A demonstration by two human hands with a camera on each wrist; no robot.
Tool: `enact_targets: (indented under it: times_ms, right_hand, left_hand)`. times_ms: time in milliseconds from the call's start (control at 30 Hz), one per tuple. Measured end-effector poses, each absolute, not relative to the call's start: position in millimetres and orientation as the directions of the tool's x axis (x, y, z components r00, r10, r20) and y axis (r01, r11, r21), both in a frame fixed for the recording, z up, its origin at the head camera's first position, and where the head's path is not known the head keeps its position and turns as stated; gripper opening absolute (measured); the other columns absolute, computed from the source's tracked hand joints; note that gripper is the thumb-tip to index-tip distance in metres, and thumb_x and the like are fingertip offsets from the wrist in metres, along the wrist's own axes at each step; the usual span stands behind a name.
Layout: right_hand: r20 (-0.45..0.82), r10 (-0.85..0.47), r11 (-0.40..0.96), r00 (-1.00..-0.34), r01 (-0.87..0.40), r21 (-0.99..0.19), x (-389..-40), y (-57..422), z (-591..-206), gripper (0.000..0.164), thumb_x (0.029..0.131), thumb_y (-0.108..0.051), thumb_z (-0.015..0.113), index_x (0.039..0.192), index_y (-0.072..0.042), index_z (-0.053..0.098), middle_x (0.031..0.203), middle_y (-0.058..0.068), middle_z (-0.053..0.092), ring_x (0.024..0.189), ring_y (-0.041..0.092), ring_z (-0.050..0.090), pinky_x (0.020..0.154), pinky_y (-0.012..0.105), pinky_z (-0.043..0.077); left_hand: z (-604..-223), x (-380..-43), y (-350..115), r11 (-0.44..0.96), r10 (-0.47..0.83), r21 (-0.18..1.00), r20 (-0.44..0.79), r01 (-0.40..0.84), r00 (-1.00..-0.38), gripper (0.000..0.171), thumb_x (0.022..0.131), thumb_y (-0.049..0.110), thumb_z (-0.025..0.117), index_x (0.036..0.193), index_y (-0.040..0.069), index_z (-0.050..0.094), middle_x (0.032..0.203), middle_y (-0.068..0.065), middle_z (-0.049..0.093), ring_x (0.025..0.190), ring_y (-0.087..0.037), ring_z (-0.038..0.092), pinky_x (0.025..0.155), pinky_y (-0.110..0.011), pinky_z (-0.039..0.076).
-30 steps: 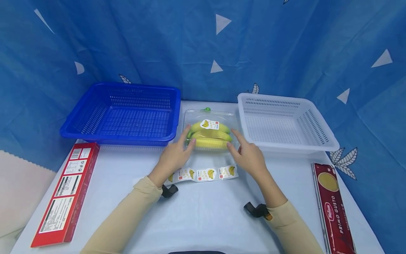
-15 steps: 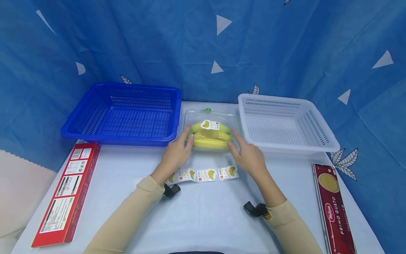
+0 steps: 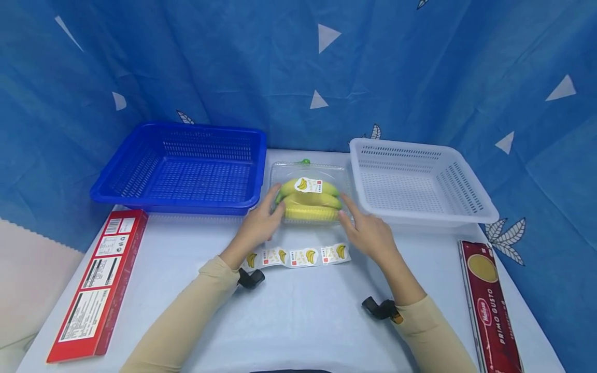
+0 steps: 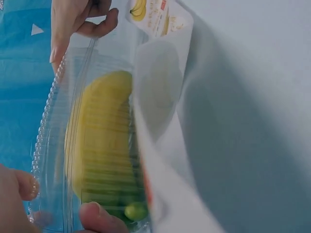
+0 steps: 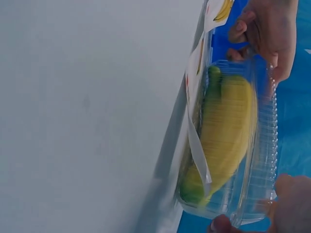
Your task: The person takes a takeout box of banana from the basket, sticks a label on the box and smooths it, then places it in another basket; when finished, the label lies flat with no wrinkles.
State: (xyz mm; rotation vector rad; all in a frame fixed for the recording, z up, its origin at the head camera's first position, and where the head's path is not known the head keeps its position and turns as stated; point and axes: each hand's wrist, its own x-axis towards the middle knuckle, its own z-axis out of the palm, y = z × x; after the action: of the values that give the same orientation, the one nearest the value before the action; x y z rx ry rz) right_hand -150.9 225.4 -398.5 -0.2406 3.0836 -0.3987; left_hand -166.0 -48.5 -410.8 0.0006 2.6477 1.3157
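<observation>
Two bananas (image 3: 311, 201) lie inside a clear plastic clamshell box (image 3: 326, 172) at the table's centre. A white banana label (image 3: 308, 185) is on its lid. My left hand (image 3: 261, 221) grips the box's left side, thumb at the front and index finger along the side. Opposite it, my right hand (image 3: 371, 233) holds the right side in the same way. In the left wrist view the left thumb (image 4: 99, 218) presses the lower front corner. A strip of banana stickers (image 3: 304, 257) lies in front of the box, its left end partly behind my left wrist.
A blue basket (image 3: 177, 203) stands left of the box, a white basket (image 3: 431, 215) right of it. A red carton (image 3: 100, 285) lies at the left edge, a dark red Melissa pack (image 3: 489, 305) at the right. A blue curtain (image 3: 298, 72) hangs behind.
The box has shifted very slightly toward me, and the glare on its lid has faded. Both thumbs have moved a little lower along its front. The sticker strip and baskets stay put.
</observation>
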Motion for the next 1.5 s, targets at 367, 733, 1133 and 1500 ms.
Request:
enact_targets:
  times_ms: [367, 733, 1133, 1500]
  right_hand:
    - [-0.023, -0.159, 0.926, -0.987, -0.141, -0.35, -150.6, 229.4, -404.4, 0.059, 0.101, -0.065, 0.013, 0.156, -0.049, -0.003, 0.141, 0.018, 0.057, 0.097, 0.048, 0.067, 0.076, 0.06, 0.052]
    - [-0.06, -0.172, 0.899, -0.983, -0.132, -0.417, -151.9, 230.3, -402.9, 0.057, 0.102, -0.061, 0.018, 0.152, -0.054, -0.01, 0.159, 0.006, 0.035, 0.121, 0.051, 0.057, 0.088, 0.067, 0.049]
    - [-0.039, -0.16, 0.883, -0.986, -0.126, -0.453, -154.2, 226.8, -404.3, 0.056, 0.105, -0.047, 0.024, 0.153, -0.054, -0.005, 0.157, 0.005, 0.039, 0.113, 0.045, 0.063, 0.079, 0.057, 0.052]
    - [-0.067, -0.15, 0.888, -0.986, -0.104, -0.448, -152.7, 229.3, -400.1, 0.057, 0.101, -0.065, 0.018, 0.153, -0.054, -0.005, 0.147, 0.014, 0.052, 0.114, 0.048, 0.062, 0.078, 0.061, 0.052]
  left_hand:
    - [-416.9, -160.5, -52.7, 0.628, 0.13, 0.779, -0.107, -0.002, -0.986, 0.065, 0.099, 0.052, 0.039, 0.145, 0.066, -0.004, 0.152, -0.013, 0.046, 0.061, -0.026, 0.058, 0.053, -0.039, 0.048]
    - [-422.7, -160.1, -52.6, 0.649, 0.099, 0.761, -0.057, 0.021, -0.993, 0.071, 0.091, 0.077, 0.038, 0.143, 0.069, -0.008, 0.157, -0.012, 0.039, 0.126, -0.051, 0.053, 0.102, -0.072, 0.038]
    - [-422.9, -164.5, -50.0, 0.657, 0.077, 0.754, -0.039, 0.021, -0.996, 0.071, 0.09, 0.074, 0.045, 0.149, 0.062, 0.007, 0.161, -0.008, 0.034, 0.134, -0.051, 0.044, 0.102, -0.071, 0.038]
    - [-417.8, -164.3, -54.0, 0.567, 0.134, 0.824, -0.064, 0.023, -0.989, 0.073, 0.095, 0.062, 0.051, 0.149, 0.062, 0.003, 0.166, -0.003, 0.02, 0.141, -0.05, 0.034, 0.108, -0.072, 0.03]
